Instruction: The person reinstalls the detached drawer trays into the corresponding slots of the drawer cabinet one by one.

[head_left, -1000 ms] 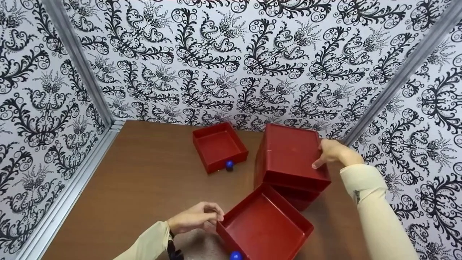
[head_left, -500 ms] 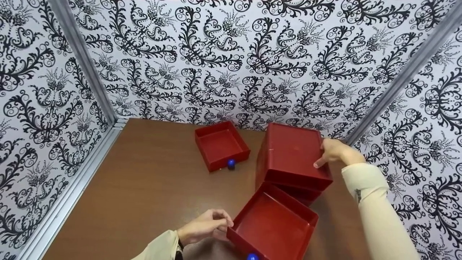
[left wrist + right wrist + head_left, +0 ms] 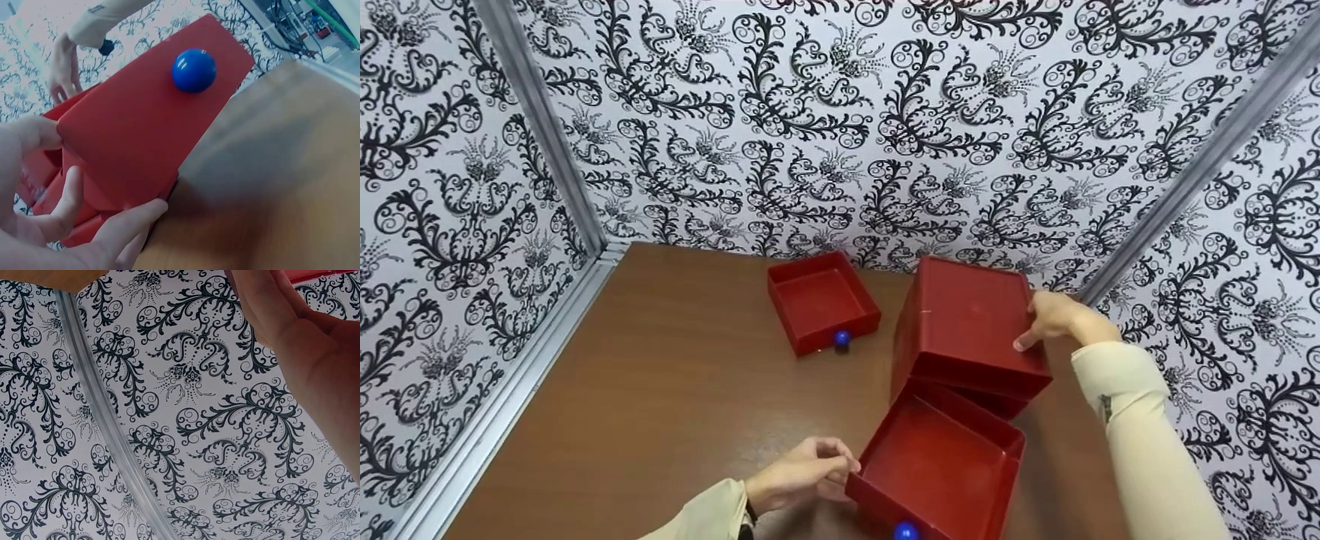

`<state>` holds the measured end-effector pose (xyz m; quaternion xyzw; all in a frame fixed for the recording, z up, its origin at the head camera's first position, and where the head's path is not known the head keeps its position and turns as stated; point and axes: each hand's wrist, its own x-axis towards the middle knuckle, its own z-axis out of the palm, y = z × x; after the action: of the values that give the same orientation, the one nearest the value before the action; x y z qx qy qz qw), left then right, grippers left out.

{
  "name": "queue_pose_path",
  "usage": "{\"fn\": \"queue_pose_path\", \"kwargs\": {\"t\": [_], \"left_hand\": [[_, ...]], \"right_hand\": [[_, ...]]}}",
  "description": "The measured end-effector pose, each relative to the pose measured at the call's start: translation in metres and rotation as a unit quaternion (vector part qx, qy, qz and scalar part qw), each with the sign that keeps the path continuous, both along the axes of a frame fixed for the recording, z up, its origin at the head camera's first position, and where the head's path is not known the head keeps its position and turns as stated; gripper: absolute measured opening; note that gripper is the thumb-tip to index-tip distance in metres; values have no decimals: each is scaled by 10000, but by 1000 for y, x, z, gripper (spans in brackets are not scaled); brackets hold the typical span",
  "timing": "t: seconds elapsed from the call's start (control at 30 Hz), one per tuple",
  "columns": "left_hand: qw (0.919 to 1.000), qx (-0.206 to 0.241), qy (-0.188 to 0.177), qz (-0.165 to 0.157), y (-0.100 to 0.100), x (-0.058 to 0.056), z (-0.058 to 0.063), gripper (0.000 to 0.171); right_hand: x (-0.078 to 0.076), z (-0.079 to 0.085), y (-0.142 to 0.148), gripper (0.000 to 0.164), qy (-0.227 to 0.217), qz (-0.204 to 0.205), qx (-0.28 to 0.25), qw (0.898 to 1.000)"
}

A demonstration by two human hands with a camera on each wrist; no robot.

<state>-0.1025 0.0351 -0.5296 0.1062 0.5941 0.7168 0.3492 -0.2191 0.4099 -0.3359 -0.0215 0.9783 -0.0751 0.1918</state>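
Note:
A red drawer (image 3: 937, 465) with a round blue knob (image 3: 194, 70) sits at an angle in front of a red cabinet (image 3: 979, 315), its far edge at the opening under the cabinet's overhanging upper part. My left hand (image 3: 806, 472) grips the drawer's left front corner, with the thumb at the rim and fingers along the lower side in the left wrist view. At the cabinet's right side, my right hand (image 3: 1054, 319) holds the edge, thumb on the top face. Its other fingertips are hidden behind the cabinet in the head view.
Farther back, left of the cabinet, a second red drawer (image 3: 821, 304) lies on the brown table (image 3: 682, 360), its blue knob (image 3: 841, 338) facing forward. Black-and-white patterned walls (image 3: 810, 112) with metal frame posts close in the table's back and sides.
My left hand has shifted rightward with the drawer, which has turned slightly and lines up more with the cabinet's front. The right hand keeps its place on the cabinet.

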Motion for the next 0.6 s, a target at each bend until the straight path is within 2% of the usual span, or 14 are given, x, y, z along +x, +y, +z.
{"fn": "queue_pose_path", "kwargs": {"t": [0.3,0.6], "left_hand": [[9982,-18,-345,486,30,8,5,13],[9971,198,-482,557,48,11,2,16]], "right_hand": [[1,0,2,73,-14,-58,-63,10000],[1,-1,2,72,-7,-53,-107,9999]]}}
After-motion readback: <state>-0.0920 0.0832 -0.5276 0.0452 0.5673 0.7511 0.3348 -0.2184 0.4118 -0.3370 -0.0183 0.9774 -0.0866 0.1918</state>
